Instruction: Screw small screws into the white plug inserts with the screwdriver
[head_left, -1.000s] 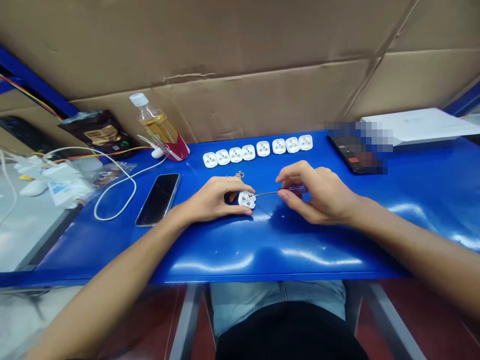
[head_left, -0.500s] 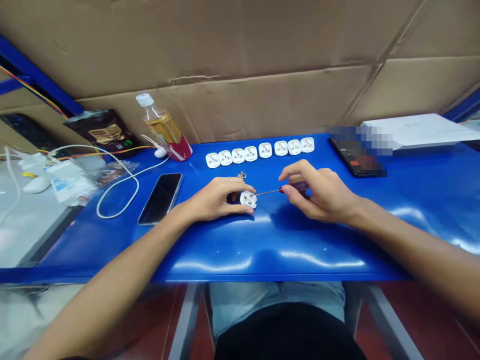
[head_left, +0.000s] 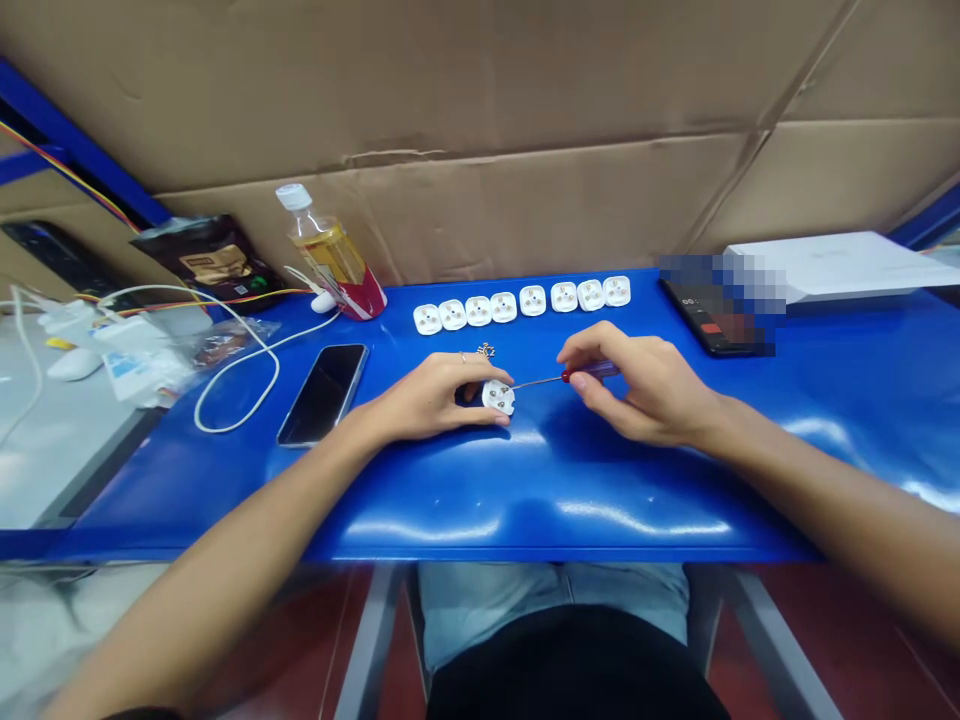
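Note:
My left hand [head_left: 431,398] grips a small white plug part [head_left: 499,397] with metal contacts, holding it down on the blue table [head_left: 525,480]. My right hand [head_left: 637,385] pinches a thin screwdriver [head_left: 570,377] with a red and purple handle, its tip resting on the plug part. Behind my hands, a row of several similar white plug parts [head_left: 521,300] lies along the table's far side. A small heap of tiny metal pieces [head_left: 485,351] sits just beyond my left fingers.
A dark phone [head_left: 322,393] lies left of my hands, ringed by a white cable [head_left: 240,370]. A tilted drink bottle [head_left: 330,255], a dark pouch [head_left: 210,262], a black device [head_left: 712,310] and a white box [head_left: 840,262] line the cardboard wall.
My right fingers have shifted on the screwdriver handle, turning it slightly; the left hand keeps the plug part in place.

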